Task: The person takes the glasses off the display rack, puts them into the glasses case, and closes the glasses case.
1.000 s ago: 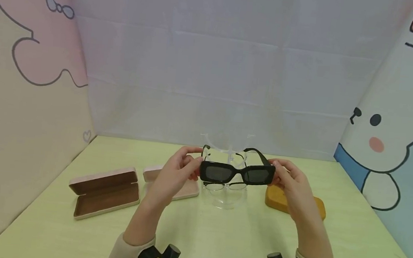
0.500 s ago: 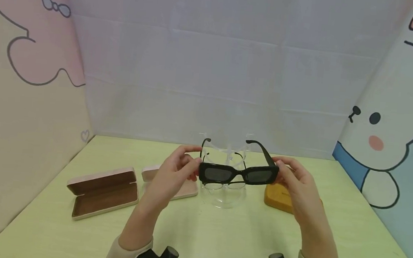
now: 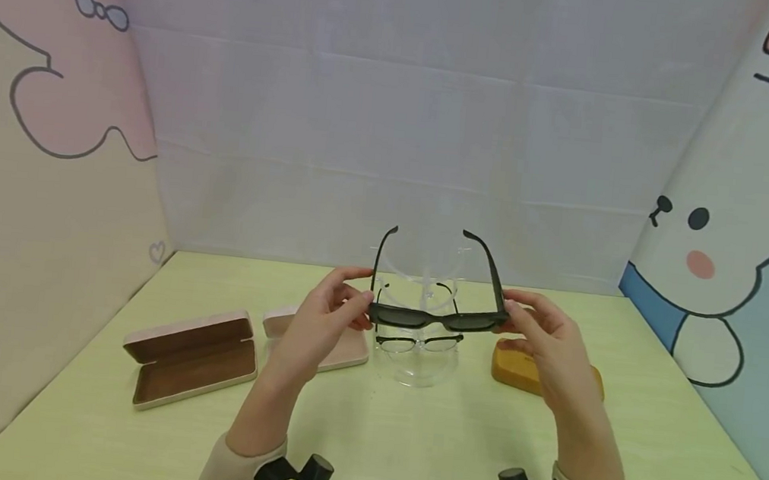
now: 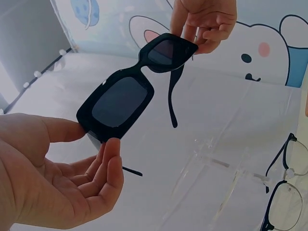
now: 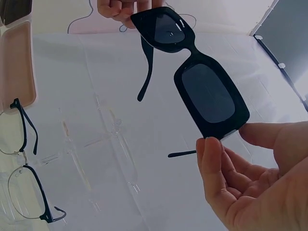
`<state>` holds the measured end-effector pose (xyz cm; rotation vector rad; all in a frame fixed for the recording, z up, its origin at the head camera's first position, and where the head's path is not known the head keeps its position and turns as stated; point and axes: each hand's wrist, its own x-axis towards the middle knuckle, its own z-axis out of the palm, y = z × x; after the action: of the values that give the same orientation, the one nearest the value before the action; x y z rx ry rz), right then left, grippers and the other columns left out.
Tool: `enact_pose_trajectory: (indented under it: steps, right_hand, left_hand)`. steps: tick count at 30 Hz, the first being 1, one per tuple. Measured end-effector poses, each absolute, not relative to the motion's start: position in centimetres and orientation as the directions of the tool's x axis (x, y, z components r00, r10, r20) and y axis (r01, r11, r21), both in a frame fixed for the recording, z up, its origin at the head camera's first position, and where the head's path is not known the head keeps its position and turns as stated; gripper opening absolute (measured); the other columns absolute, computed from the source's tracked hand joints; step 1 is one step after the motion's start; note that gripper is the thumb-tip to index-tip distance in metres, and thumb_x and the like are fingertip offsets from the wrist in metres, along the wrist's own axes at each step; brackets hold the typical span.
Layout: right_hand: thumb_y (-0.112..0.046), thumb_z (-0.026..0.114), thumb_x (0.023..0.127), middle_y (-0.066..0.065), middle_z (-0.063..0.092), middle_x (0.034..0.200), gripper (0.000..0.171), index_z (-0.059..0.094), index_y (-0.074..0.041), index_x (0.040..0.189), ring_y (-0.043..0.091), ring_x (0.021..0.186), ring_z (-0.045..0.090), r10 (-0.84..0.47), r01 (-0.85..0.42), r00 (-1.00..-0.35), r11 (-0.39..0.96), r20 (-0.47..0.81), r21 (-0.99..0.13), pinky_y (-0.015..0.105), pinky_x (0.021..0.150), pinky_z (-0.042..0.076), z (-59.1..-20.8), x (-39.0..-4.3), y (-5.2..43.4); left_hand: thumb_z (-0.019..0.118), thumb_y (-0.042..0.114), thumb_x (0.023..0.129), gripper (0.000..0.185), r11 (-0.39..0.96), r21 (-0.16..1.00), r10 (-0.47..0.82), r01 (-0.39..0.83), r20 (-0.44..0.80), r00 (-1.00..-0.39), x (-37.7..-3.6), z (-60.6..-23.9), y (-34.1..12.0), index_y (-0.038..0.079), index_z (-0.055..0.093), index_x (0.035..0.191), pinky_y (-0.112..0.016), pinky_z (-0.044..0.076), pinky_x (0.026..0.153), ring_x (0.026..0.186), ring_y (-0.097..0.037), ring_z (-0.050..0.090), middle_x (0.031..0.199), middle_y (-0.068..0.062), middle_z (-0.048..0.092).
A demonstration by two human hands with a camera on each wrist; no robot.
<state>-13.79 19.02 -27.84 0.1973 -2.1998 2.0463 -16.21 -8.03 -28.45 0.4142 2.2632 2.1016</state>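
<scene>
Black sunglasses (image 3: 405, 317) with dark rectangular lenses are held up between both hands, temples unfolded and pointing away. My left hand (image 3: 324, 319) pinches the left corner of the frame between thumb and fingers. At the opposite corner, my right hand (image 3: 540, 341) grips the hinge area the same way. Behind and below them stands a clear display stand (image 3: 419, 373), its upper arms overlapped by the sunglasses in the head view. Eyeglasses (image 3: 440, 343) with dark upper rims sit on its lower tier; they also show at the edge of the right wrist view, beside the transparent stand.
An open case (image 3: 198, 365) with brown lining lies at the left of the table. A pink case (image 3: 347, 351), also open, is partly behind the left forearm. The yellow case (image 3: 517, 367) lies near the right hand. A white sheet (image 3: 340, 114) hangs behind.
The sunglasses have tilted: their temples have swung upward and the lenses now appear foreshortened, leaving more of the eyeglasses below visible. Both hands keep their grip and shift only slightly.
</scene>
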Motion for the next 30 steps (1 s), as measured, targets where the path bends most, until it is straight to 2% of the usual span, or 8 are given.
enact_pose_trajectory:
  steps: [5, 10, 14, 20, 25, 30]
  right_hand:
    - [-0.027, 0.052, 0.093, -0.012, 0.064, 0.089, 0.026, 0.057, -0.015, 0.115, 0.006, 0.082, 0.062, -0.015, -0.183, -0.983, 0.122, 0.183, -0.975, 0.022, 0.072, 0.052, -27.7, -13.9, 19.0]
    - [-0.02, 0.055, 0.091, -0.009, 0.064, 0.091, 0.035, 0.05, -0.007, 0.123, 0.008, 0.084, 0.066, -0.032, -0.203, -0.979, 0.085, 0.201, -0.975, 0.023, 0.074, 0.052, -27.7, -13.8, 18.8]
    - [-0.012, 0.057, 0.09, -0.004, 0.063, 0.091, 0.034, 0.049, -0.007, 0.122, 0.011, 0.082, 0.067, -0.035, -0.237, -0.971, -0.001, 0.236, -0.972, 0.024, 0.075, 0.052, -27.8, -13.8, 18.3]
    - [-0.004, 0.056, 0.089, -0.002, 0.064, 0.089, 0.03, 0.055, -0.006, 0.118, 0.012, 0.082, 0.067, 0.001, -0.325, -0.945, -0.099, 0.327, -0.94, 0.026, 0.08, 0.05, -28.3, -14.0, 17.5]
    - [0.0, 0.056, 0.088, -0.001, 0.065, 0.089, 0.031, 0.057, -0.003, 0.118, 0.013, 0.083, 0.067, 0.025, -0.39, -0.92, -0.121, 0.39, -0.913, 0.027, 0.08, 0.05, -28.5, -14.1, 17.6]
    - [0.001, 0.056, 0.087, 0.0, 0.065, 0.091, 0.032, 0.057, -0.001, 0.119, 0.013, 0.085, 0.066, 0.015, -0.43, -0.902, -0.11, 0.431, -0.896, 0.028, 0.081, 0.05, -28.3, -14.0, 17.7]
  left_hand:
    - [0.052, 0.02, 0.093, 0.039, 0.035, 0.984, 0.218, 0.173, 0.161, -0.963, -16.4, -28.6, -7.9, 0.021, 0.044, 0.131, -0.034, 0.05, 0.08, 0.081, -0.028, 0.062, 0.091, -0.009, 0.056]
    - [0.056, 0.02, 0.091, 0.045, 0.021, 0.982, 0.234, 0.186, 0.176, -0.956, -16.3, -28.5, -7.9, 0.025, 0.042, 0.133, -0.035, 0.048, 0.085, 0.084, -0.024, 0.061, 0.097, -0.011, 0.056]
    - [0.058, 0.016, 0.089, 0.05, -0.038, 0.985, 0.246, 0.169, 0.173, -0.954, -16.2, -28.4, -7.7, 0.03, 0.04, 0.133, -0.035, 0.047, 0.089, 0.086, -0.019, 0.064, 0.101, -0.011, 0.056]
    - [0.057, 0.009, 0.089, 0.055, -0.167, 0.965, 0.259, 0.2, 0.239, -0.936, -16.3, -28.4, -7.3, 0.027, 0.035, 0.136, -0.033, 0.047, 0.09, 0.088, -0.016, 0.064, 0.098, -0.012, 0.059]
    - [0.056, 0.007, 0.089, 0.056, -0.177, 0.957, 0.255, 0.23, 0.27, -0.928, -16.3, -28.4, -7.2, 0.026, 0.035, 0.137, -0.033, 0.047, 0.09, 0.089, -0.016, 0.063, 0.098, -0.012, 0.058]
    - [0.057, 0.009, 0.089, 0.055, -0.159, 0.961, 0.255, 0.228, 0.263, -0.931, -16.1, -28.4, -7.3, 0.033, 0.037, 0.135, -0.034, 0.045, 0.092, 0.093, -0.019, 0.062, 0.11, -0.014, 0.055]
